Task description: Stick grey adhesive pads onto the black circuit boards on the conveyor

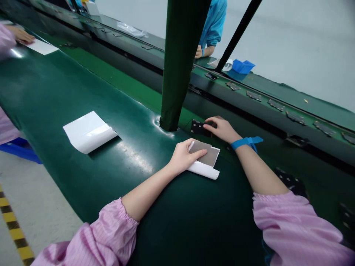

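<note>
My left hand (pixel 184 157) is closed around a grey rectangular sheet (pixel 204 157) on white backing paper (pixel 203 170), whose near edge curls. The thumb lies across the grey face. Farther off to the right, my right hand (pixel 220 128) pinches the right end of a flat black part (pixel 198 126) with small pale squares, at the green conveyor strip. A blue band circles the right wrist. Left of my hands, a curled white sheet (pixel 87 131) rests on the dark green table mat (pixel 133 184).
A green post (pixel 177 66) rises just beyond my hands. Several black parts (pixel 274 104) lie along the far raised ledge, near a blue bin (pixel 242 66). A co-worker's hand (pixel 20 35) touches a white sheet (pixel 43 47) at far left; a person in blue (pixel 215 26) stands opposite.
</note>
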Available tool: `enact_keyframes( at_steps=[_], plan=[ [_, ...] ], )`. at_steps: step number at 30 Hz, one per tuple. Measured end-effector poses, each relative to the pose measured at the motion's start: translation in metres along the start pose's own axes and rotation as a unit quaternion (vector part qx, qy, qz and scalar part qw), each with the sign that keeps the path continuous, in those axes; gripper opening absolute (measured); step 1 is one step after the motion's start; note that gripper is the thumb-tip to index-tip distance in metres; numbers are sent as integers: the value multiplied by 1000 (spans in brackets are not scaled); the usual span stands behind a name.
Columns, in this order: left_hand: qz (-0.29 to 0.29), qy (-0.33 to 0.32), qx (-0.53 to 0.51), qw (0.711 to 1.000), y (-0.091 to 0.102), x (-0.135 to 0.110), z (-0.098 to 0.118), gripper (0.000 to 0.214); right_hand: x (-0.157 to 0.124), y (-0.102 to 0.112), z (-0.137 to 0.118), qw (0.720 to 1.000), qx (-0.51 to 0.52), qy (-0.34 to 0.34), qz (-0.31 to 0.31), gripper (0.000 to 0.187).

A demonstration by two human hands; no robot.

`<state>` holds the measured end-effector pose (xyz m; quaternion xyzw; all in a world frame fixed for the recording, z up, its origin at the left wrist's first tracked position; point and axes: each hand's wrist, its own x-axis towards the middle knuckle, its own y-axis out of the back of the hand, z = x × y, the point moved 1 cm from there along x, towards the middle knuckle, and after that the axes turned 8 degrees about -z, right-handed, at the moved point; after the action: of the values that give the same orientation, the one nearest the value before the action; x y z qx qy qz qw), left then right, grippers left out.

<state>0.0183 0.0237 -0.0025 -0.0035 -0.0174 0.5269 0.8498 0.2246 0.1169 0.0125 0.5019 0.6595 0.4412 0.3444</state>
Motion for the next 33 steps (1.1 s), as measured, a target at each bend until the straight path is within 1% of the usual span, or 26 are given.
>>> enact_keyframes(
  at_steps=[2, 5, 7, 9, 12, 16, 18, 20, 21, 23, 25, 26, 28, 31, 33],
  plan=[
    [2, -1, 2, 1000, 0, 0, 0, 20, -3, -2, -13, 998, -43, 27, -35, 50],
    [4, -7, 3, 1000, 0, 0, 0, 20, -3, -1, -25, 992, -92, 23, -82, 78],
    [5, -9, 13, 1000, 0, 0, 0, 21, -1, 3, -27, 990, -91, 35, -104, 89],
    [13, -10, 29, 999, 1, 0, 0, 20, 2, 7, -26, 988, -63, 61, -128, 97],
    [24, -14, 41, 999, 1, 1, 0, 19, 3, 11, -25, 984, -26, 70, -161, 98],
    [25, -15, 41, 999, 2, 1, -1, 23, 1, 16, -28, 982, -50, 60, -173, 90],
    [28, -10, 42, 999, 2, 1, 0, 25, -2, 23, -27, 983, -69, 58, -159, 85],
    [34, -4, 43, 999, 2, 1, 2, 27, -8, 32, -24, 990, -51, 55, -123, 78],
    [36, -1, 43, 998, 1, 1, 3, 28, -13, 37, -20, 994, -20, 49, -97, 75],
    [40, 3, 42, 998, 1, 1, 5, 29, -28, 44, -10, 995, 82, 31, -51, 73],
    [42, 5, 43, 998, 1, 1, 5, 31, -49, 47, 4, 981, 190, 8, -32, 75],
    [44, 6, 46, 998, 2, 2, 5, 31, -61, 47, 12, 975, 219, -5, -35, 76],
    [48, 6, 58, 997, 2, 2, 4, 31, -87, 45, 29, 975, 209, -44, -60, 84],
    [54, 6, 72, 996, 2, 2, 4, 30, -121, 46, 52, 978, 127, -127, -107, 103],
    [55, 9, 72, 996, 2, 1, 5, 30, -135, 51, 61, 974, 88, -157, -136, 109]
  ],
)
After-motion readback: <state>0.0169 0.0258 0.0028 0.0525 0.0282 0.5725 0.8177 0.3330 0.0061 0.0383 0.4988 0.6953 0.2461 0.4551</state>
